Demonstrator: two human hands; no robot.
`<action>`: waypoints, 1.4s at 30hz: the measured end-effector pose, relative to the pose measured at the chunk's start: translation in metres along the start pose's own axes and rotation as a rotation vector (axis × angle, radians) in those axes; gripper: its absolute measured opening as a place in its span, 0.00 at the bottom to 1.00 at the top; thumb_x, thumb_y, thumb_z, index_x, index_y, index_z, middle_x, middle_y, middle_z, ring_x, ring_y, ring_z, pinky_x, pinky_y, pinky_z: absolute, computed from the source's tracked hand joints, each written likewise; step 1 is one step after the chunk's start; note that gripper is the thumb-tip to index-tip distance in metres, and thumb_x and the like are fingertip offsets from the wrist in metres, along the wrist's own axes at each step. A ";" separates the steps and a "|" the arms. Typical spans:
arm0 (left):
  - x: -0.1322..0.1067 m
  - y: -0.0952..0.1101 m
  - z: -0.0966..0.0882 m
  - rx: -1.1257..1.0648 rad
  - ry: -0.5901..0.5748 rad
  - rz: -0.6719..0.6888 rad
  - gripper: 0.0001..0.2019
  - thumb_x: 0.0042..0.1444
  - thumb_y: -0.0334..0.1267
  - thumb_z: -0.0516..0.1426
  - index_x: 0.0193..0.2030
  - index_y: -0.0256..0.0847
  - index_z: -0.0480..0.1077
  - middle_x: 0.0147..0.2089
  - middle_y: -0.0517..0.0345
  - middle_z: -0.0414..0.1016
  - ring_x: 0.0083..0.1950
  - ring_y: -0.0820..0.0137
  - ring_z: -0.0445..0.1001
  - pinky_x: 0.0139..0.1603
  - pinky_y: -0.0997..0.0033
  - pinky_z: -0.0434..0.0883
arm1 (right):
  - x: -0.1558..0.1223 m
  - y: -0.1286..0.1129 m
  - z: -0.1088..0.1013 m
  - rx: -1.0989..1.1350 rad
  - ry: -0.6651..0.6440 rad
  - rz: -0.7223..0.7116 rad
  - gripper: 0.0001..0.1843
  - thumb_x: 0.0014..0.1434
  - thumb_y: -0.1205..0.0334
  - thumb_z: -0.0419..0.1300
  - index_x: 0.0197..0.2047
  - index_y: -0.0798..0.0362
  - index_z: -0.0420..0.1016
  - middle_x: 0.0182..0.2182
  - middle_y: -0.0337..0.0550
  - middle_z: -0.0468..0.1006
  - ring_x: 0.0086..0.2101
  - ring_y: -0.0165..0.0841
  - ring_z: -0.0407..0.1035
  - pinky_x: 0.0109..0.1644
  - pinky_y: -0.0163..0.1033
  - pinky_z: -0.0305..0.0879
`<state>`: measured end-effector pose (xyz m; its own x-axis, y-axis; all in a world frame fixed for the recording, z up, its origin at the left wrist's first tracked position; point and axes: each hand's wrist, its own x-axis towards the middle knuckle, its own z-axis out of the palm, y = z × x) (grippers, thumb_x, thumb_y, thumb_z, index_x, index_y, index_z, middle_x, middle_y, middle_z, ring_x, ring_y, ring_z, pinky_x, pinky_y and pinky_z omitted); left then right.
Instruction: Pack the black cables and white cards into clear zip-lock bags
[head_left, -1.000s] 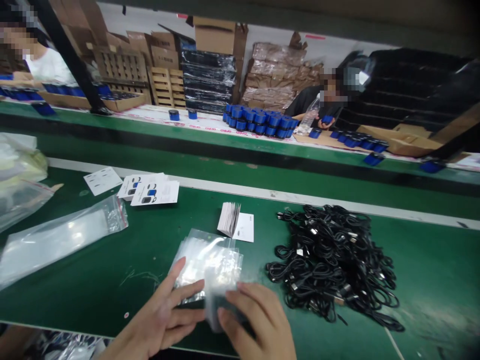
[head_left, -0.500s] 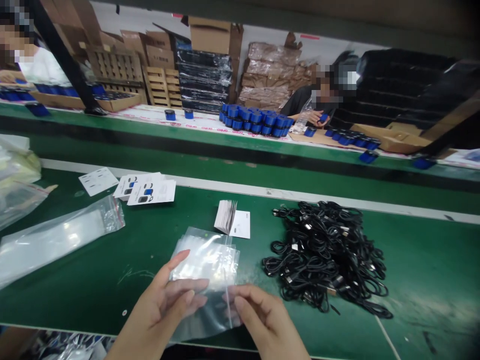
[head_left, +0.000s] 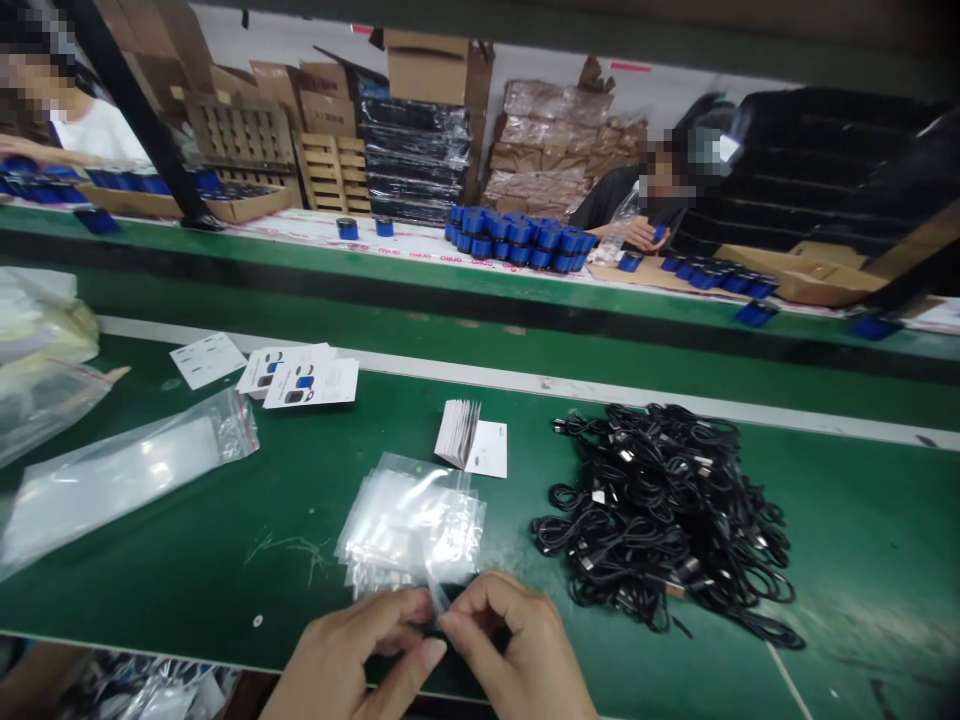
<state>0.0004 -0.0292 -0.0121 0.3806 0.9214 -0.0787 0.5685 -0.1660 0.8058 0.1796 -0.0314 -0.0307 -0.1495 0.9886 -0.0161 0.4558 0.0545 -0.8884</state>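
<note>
Low in the head view, my right hand (head_left: 521, 640) pinches the edge of a clear plastic bag (head_left: 437, 592) between thumb and fingers. My left hand (head_left: 360, 645) meets it from the other side, its fingertips closed at the same edge; the thumb shows a little apart below. Much of the held bag is hidden by my fingers or hard to make out. Just beyond my hands lies a loose stack of clear plastic bags (head_left: 405, 520). Behind that stack, a wad of folded leaflets (head_left: 456, 432) stands on a white sheet (head_left: 491, 448).
Right of my hands is a heap of coiled black cables (head_left: 660, 510). Printed cards (head_left: 311, 383) and a long clear bag (head_left: 120, 485) lie left. Across the green bench, blue cylinders (head_left: 517, 240) stand on a ledge, with one person (head_left: 600, 200) at right and another (head_left: 97, 130) at left.
Both hands have drawn back toward me, off the stack. My left hand, spread before, has closed in beside the right at the bag's edge. The view has shifted slightly.
</note>
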 end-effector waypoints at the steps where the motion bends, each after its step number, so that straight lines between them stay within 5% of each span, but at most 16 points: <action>1: 0.002 0.004 0.002 -0.041 -0.009 -0.036 0.11 0.57 0.42 0.53 0.41 0.41 0.74 0.37 0.57 0.82 0.34 0.71 0.81 0.36 0.82 0.75 | 0.000 0.000 0.001 0.003 0.001 -0.014 0.09 0.55 0.66 0.59 0.24 0.54 0.73 0.21 0.38 0.73 0.24 0.29 0.68 0.28 0.28 0.60; 9: 0.009 0.008 0.008 -0.250 -0.031 -0.192 0.13 0.57 0.40 0.52 0.25 0.39 0.68 0.25 0.60 0.77 0.27 0.71 0.77 0.29 0.81 0.73 | -0.003 0.006 0.014 -0.095 0.072 -0.210 0.08 0.56 0.69 0.58 0.26 0.53 0.71 0.23 0.36 0.73 0.24 0.28 0.69 0.28 0.29 0.59; 15: 0.007 -0.001 0.013 -0.349 -0.022 -0.212 0.11 0.56 0.39 0.52 0.38 0.38 0.74 0.34 0.56 0.81 0.37 0.66 0.79 0.39 0.74 0.75 | -0.008 0.014 0.027 -0.286 0.166 -0.403 0.08 0.58 0.70 0.55 0.28 0.51 0.69 0.24 0.36 0.74 0.24 0.29 0.68 0.29 0.32 0.59; 22: 0.004 -0.002 0.010 -0.411 -0.124 -0.230 0.15 0.59 0.44 0.52 0.44 0.37 0.75 0.37 0.53 0.80 0.41 0.64 0.79 0.42 0.71 0.75 | -0.009 0.009 0.020 -0.125 0.048 -0.205 0.07 0.54 0.70 0.59 0.25 0.53 0.71 0.23 0.36 0.74 0.24 0.28 0.69 0.28 0.29 0.59; 29: 0.004 0.000 0.004 -0.529 -0.189 -0.271 0.13 0.59 0.44 0.52 0.36 0.39 0.74 0.35 0.56 0.78 0.41 0.65 0.77 0.42 0.73 0.71 | -0.005 -0.001 0.010 0.061 -0.085 0.027 0.06 0.48 0.71 0.65 0.23 0.54 0.74 0.22 0.36 0.76 0.25 0.28 0.71 0.29 0.27 0.61; 36: 0.003 0.005 0.004 -0.054 -0.161 -0.177 0.15 0.60 0.43 0.47 0.24 0.41 0.63 0.22 0.63 0.70 0.26 0.73 0.70 0.27 0.78 0.65 | -0.016 0.009 0.022 -0.169 0.023 -0.247 0.08 0.48 0.75 0.56 0.27 0.51 0.69 0.24 0.36 0.73 0.26 0.30 0.69 0.30 0.31 0.61; 42: 0.000 0.006 0.006 0.115 -0.082 -0.008 0.16 0.63 0.41 0.44 0.25 0.42 0.61 0.24 0.62 0.71 0.27 0.73 0.72 0.28 0.79 0.66 | -0.016 0.008 0.014 -0.078 0.003 -0.213 0.07 0.54 0.71 0.54 0.27 0.51 0.68 0.25 0.37 0.73 0.26 0.29 0.69 0.30 0.30 0.62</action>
<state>0.0080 -0.0318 -0.0108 0.4313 0.8919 -0.1360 0.6500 -0.2027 0.7325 0.1739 -0.0486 -0.0441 -0.2476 0.9539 0.1698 0.4805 0.2730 -0.8334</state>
